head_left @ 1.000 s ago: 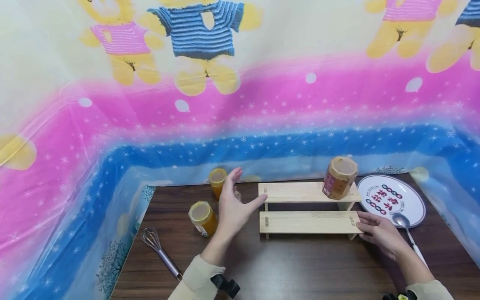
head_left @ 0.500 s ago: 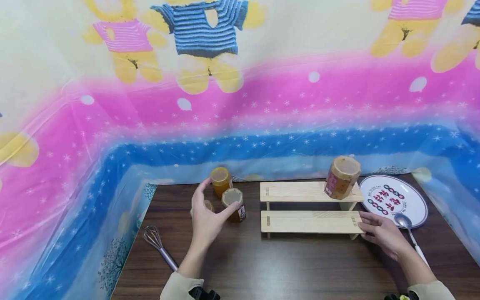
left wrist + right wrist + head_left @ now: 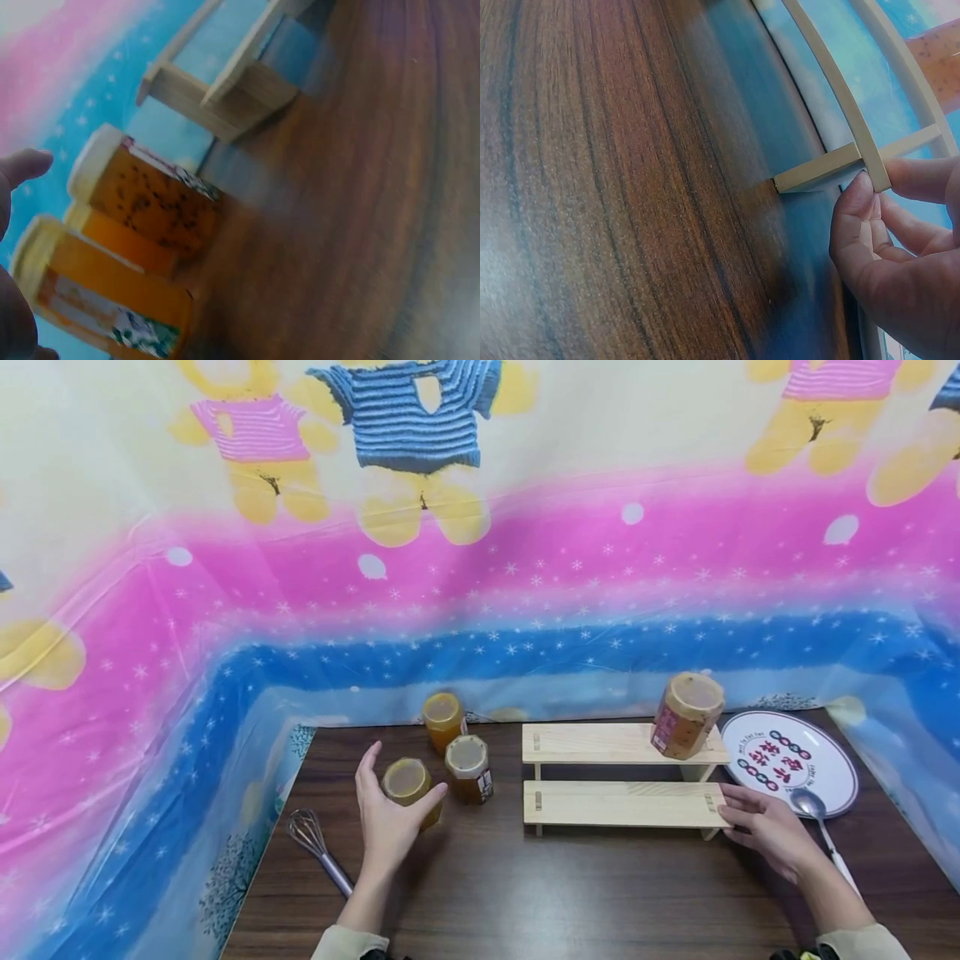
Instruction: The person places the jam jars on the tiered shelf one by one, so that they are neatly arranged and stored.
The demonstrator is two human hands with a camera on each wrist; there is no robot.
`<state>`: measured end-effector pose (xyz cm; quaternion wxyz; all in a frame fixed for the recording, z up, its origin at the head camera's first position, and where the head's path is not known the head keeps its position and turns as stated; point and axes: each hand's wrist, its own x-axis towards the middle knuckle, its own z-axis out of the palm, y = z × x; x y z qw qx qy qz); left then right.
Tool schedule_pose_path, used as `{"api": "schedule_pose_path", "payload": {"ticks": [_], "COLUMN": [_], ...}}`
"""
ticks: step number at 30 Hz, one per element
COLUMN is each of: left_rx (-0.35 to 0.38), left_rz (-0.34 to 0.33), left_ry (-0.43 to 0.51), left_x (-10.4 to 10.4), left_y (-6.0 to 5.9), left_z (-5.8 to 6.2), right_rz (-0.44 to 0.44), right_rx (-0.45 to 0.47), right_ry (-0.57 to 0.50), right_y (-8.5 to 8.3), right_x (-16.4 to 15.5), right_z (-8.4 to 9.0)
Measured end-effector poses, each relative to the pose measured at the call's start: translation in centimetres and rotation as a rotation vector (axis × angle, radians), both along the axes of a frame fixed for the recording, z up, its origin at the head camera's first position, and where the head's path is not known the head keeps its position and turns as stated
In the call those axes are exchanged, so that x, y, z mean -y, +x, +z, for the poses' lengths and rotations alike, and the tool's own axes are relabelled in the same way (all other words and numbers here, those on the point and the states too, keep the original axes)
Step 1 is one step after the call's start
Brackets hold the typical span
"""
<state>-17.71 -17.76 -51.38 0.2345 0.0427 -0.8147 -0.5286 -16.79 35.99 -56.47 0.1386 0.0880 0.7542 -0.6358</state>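
Jar (image 3: 407, 779) within spread left hand (image 3: 385, 828) could tip toward the surface's (image 3: 570, 893) left edge if thumb (image 3: 431, 799) bumps it; right hand (image 3: 774, 835) pinches shelf (image 3: 622, 803).

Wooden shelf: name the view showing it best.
Head view: the wooden shelf shows nearly whole, both ends in frame. Left wrist shows only its left part, right wrist its right part, each cut off at the top.

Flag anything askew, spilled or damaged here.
Nothing looks spilled or damaged; the two-tier pale wooden shelf stands upright. Mildly untidy: the silver metal spoon with a white handle straddles the rim of the round white plate, half on, half off.
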Motion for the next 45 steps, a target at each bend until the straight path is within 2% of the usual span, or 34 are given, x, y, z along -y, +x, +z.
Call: {"api": "schedule_pose_path", "payload": {"ticks": [6,13,21,27,34,45], "left_rx": [0.032,0.113,0.157,0.163,0.15,0.142], "left_rz": [-0.027,-0.041,-0.058,-0.079,-0.052,-0.042], "left_ry": [0.104,0.171,0.158,0.217,0.271,0.27], "left_x": [0.9,1.8,2.1,2.3,2.2,2.0], "left_y": [0.4,0.5,0.5,0.6,0.5,0.0], "left_z": [-2.0,-4.1,-5.7,-6.2,-6.5,-6.5], "right_rz": [-0.002,-0.005,-0.005,-0.007,-0.007,-0.008], "right_rx": [0.001,0.006,0.01,0.006,0.012,0.012], "right_ry": [0.003,0.0,0.007,0.009,0.02,0.019], "right_y": [0.1,0.1,0.0,0.0,0.0,0.0], "right_x": [0.1,0.1,0.1,0.1,0.1,0.1], "right_z": [0.0,0.0,-0.1,-0.1,-0.2,-0.1]}}
